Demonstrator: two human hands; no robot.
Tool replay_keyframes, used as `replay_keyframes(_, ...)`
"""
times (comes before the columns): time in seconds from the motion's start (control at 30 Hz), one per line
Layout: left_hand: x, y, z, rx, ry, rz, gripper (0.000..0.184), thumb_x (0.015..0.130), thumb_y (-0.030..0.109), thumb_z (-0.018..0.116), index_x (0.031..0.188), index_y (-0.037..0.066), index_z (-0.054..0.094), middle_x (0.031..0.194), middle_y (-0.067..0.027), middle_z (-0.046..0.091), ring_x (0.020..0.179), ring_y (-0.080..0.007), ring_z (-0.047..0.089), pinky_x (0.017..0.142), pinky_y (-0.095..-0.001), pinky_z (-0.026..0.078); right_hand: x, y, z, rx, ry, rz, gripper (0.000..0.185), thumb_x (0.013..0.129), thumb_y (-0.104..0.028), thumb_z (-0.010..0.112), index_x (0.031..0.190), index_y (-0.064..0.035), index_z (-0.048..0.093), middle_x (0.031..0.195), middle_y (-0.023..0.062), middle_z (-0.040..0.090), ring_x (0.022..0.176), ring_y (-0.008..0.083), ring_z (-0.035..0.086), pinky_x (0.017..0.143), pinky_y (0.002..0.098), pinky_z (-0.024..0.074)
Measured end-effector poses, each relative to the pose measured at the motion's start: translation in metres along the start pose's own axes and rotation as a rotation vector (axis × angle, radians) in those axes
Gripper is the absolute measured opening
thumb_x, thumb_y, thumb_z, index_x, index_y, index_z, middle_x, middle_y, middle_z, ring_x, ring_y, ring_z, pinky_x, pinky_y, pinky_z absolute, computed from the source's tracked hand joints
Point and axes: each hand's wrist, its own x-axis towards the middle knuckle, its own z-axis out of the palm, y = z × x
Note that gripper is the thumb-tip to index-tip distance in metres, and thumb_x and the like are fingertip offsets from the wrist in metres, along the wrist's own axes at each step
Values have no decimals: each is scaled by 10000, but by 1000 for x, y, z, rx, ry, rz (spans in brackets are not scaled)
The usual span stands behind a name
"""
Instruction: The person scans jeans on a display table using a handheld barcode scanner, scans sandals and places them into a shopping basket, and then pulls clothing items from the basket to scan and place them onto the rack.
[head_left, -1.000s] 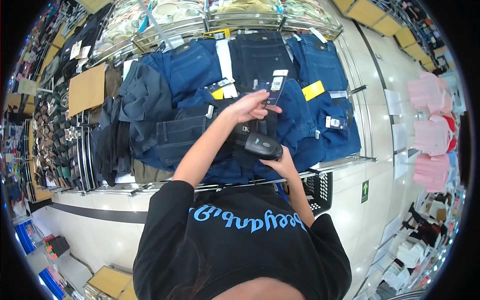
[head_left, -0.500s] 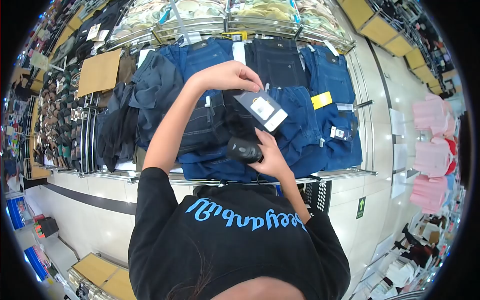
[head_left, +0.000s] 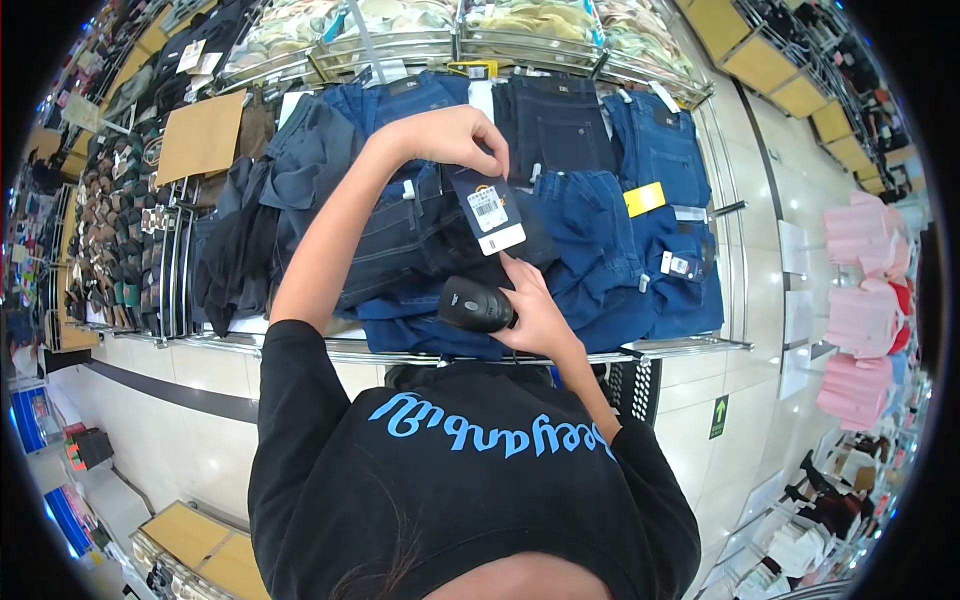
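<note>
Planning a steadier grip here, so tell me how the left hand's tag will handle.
The tag is probably fairly stiff, since it looks flat and uncurled. It looks thin, so likely light, and may swing below the left hand.

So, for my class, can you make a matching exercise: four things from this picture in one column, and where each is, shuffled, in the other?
1. barcode tag
2. black scanner
3. brown card
4. yellow label

A. in the right hand
B. among the blue jeans
C. in the left hand
D. left of the grey trousers

Right pairs: 1-C, 2-A, 3-D, 4-B
</note>
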Motion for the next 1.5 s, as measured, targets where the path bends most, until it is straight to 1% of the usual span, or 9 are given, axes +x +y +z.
replay_keyframes(0.53,8,-13,23,22,-112,-21,190,759,168,612,877,57,712,802,-32,688,720,-114,607,677,-256,462,0,-4,-9,107,-51,21,503,586,-186,769,1045,-26,637,1162,182,538,1108,362,472,976,433,349)
replay_keyframes(0.9,9,-16,27,35,-126,-43,175,752,160,603,846,64,717,799,-30,692,724,-121,614,687,-263,467,4,-5,-8,161,-45,19,508,596,-184,772,1059,-28,633,1114,180,556,1079,357,489,961,421,363)
replay_keyframes(1.0,9,-23,29,68,-96,-18,222,759,175,617,939,83,709,822,-31,692,732,-132,615,680,-268,469,6,-4,-6,145,-30,-1,555,602,-155,774,1108,-15,596,1105,166,562,1071,319,511,953,394,380)
replay_keyframes(1.13,5,-38,39,119,350,7,426,805,219,635,1212,104,576,1093,-72,628,987,-176,580,832,-270,438,15,8,2,424,17,219,492,601,-159,754,1057,-32,620,1196,182,507,1103,364,475,954,435,363)
replay_keyframes(1.2,-5,-65,53,107,783,179,525,836,235,632,1323,109,481,1236,-90,558,1130,-194,521,930,-280,396,23,20,0,524,130,323,454,658,-100,767,1059,15,588,1058,132,608,955,243,598,861,341,454)
replay_keyframes(1.27,-32,-84,65,-250,975,-24,553,816,234,657,1311,60,483,1243,-144,540,1188,-242,487,987,-326,371,26,42,4,779,214,420,385,728,-95,745,1058,25,589,1000,74,644,891,144,601,813,273,466)
replay_keyframes(1.33,-67,-140,96,19,1235,-267,517,797,268,658,1251,59,523,1207,-167,556,1156,-298,501,969,-370,384,18,80,10,854,223,544,314,771,-122,721,1035,21,626,991,55,650,927,119,584,827,269,456)
replay_keyframes(1.4,-109,-179,150,325,1268,-749,611,755,338,664,1273,70,481,1233,-201,505,1176,-363,455,981,-427,361,13,91,5,871,302,588,303,779,-160,707,1017,16,644,983,61,653,926,133,588,851,274,437)
replay_keyframes(1.5,-160,-227,228,89,1239,-992,836,721,389,699,1339,-46,341,1241,-293,437,1164,-436,419,989,-461,349,11,108,-4,901,366,593,244,809,-205,647,955,-10,646,934,60,646,914,149,576,874,272,403)
